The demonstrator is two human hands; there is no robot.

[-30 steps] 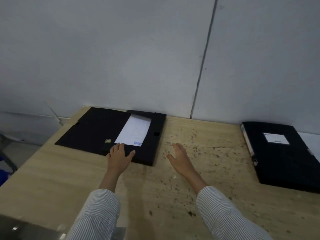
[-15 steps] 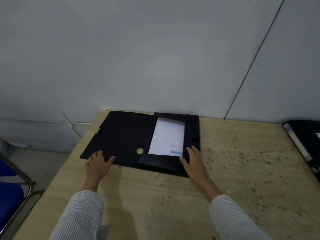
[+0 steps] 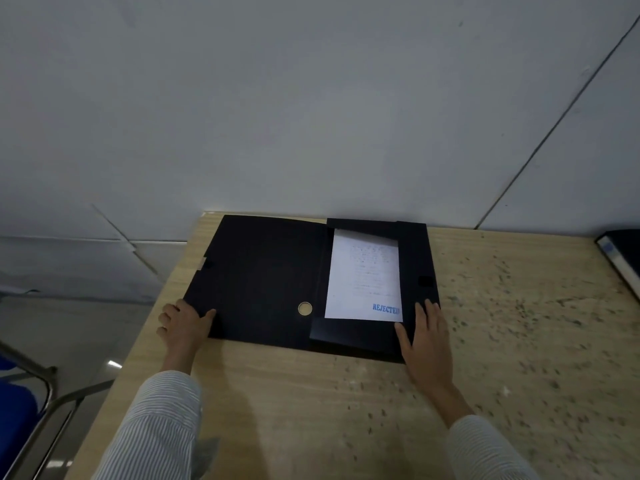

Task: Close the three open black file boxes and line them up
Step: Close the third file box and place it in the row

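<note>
An open black file box [image 3: 263, 271] lies flat on the wooden table [image 3: 311, 403] against the wall. Its lid spreads to the left; its tray on the right holds a white sheet [image 3: 363, 275] stamped "REJECTED" in blue. My left hand [image 3: 183, 323] grips the near left corner of the lid, thumb on top. My right hand [image 3: 426, 341] rests flat on the tray's near right corner, fingers apart. A second black file box [image 3: 620, 251] shows only its corner at the right edge.
A grey wall rises directly behind the table. A blue chair with a metal frame [image 3: 31, 407] stands on the floor to the left of the table. The tabletop to the right is speckled with dark marks.
My view swung left, so the second box slid to the frame's edge. My left hand moved from the tray to the lid's left corner; my right hand came onto the tray's right corner.
</note>
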